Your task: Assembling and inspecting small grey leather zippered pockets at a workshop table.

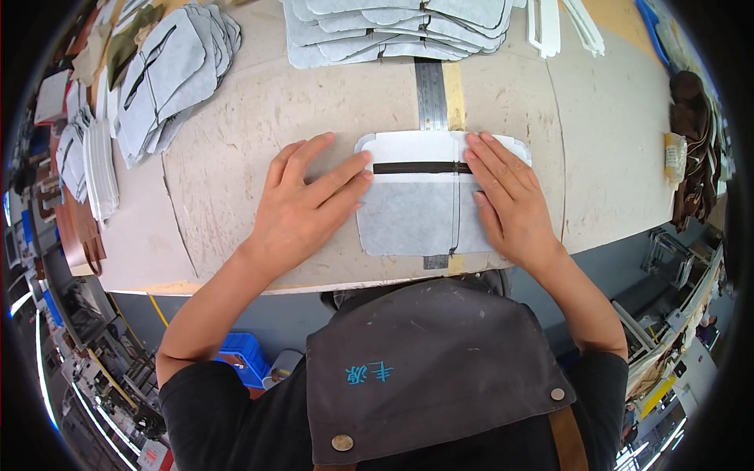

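Observation:
A light grey panel with rounded corners (408, 220) lies flat near the table's front edge. Across its upper part runs a white strip (408, 147), with a narrow dark brown band (412, 168) just below. A dark thread (455, 208) trails down the panel right of its middle. My left hand (310, 196), fingers spread, touches the panel's left edge with some fingertips. Flat over the right side rests my right hand (510, 192), its fingers on the white strip and the band's right end. A metal ruler (431, 94) passes beneath the panel, beside a yellow tape strip (455, 98).
At the far side stands a stack of similar panels (393, 39). Another pile (177, 71) fans out at far left, near white strips (100, 169). More white strips (543, 27) lie far right. Brown material (691, 149) hangs at the right edge, beside a thread spool (674, 157).

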`<state>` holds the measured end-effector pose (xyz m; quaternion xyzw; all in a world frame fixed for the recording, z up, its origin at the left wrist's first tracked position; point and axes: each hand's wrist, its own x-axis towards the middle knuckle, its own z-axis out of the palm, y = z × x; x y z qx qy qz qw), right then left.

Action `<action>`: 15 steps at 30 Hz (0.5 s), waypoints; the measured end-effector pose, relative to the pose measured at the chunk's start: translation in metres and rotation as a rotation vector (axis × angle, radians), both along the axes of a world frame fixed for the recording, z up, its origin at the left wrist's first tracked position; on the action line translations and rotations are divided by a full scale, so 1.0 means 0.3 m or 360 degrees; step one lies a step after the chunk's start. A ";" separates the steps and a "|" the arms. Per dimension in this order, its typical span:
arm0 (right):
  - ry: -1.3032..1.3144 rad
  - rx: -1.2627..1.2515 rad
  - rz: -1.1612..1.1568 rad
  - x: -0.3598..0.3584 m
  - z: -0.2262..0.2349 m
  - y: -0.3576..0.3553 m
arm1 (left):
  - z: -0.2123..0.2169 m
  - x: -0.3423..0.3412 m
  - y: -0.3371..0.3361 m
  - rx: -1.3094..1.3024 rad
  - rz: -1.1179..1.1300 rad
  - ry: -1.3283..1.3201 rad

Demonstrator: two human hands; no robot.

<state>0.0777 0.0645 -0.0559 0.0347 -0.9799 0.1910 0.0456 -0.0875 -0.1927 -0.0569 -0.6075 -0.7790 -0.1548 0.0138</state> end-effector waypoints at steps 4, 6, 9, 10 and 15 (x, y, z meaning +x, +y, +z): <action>0.0079 -0.0026 -0.0056 0.055 0.010 0.050 | 0.003 0.004 0.004 0.0004 0.0024 -0.0090; 0.0111 0.0020 -0.0101 0.084 0.020 0.072 | 0.021 -0.014 -0.002 -0.0008 0.0014 -0.0157; 0.0198 -0.0027 -0.0181 0.109 0.017 0.110 | 0.034 -0.049 0.029 0.0015 0.0044 -0.0584; 0.0236 -0.0059 -0.0169 0.113 0.013 0.114 | 0.036 -0.046 0.043 0.0178 0.0159 -0.0714; 0.0260 -0.0030 -0.0116 0.131 0.012 0.115 | 0.039 0.029 0.219 0.0447 0.0014 -0.0683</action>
